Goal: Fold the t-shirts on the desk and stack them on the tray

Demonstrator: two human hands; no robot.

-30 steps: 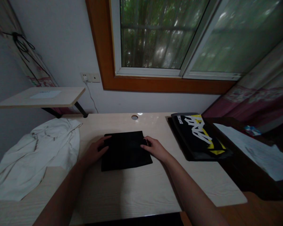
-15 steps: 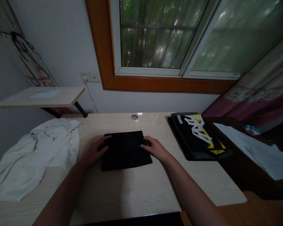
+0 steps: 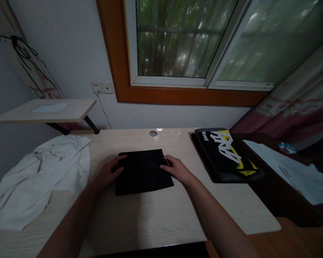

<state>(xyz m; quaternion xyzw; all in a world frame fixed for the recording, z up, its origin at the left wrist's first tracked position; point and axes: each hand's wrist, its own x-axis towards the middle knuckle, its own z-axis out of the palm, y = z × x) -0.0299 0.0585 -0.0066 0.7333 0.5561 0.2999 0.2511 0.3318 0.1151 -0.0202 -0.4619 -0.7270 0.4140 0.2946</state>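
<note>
A folded black cloth (image 3: 142, 173) lies flat on the pale wooden desk (image 3: 172, 215) in front of me. Its fold lines are hard to make out in the dim light. My left hand (image 3: 109, 173) grips the cloth's left side, thumb and forefinger resting on its top face and the other fingers hidden at the edge. At the opposite side, my right hand (image 3: 176, 167) holds the upper right edge, its thumb on top and fingers curled along the border.
A crumpled white garment (image 3: 56, 161) covers the desk's left part, below a raised shelf (image 3: 70, 111) with a paper on it. Folded black clothing with white and yellow print (image 3: 210, 154) is stacked at the right. Beyond stands a dark surface holding a pale sheet (image 3: 290, 172).
</note>
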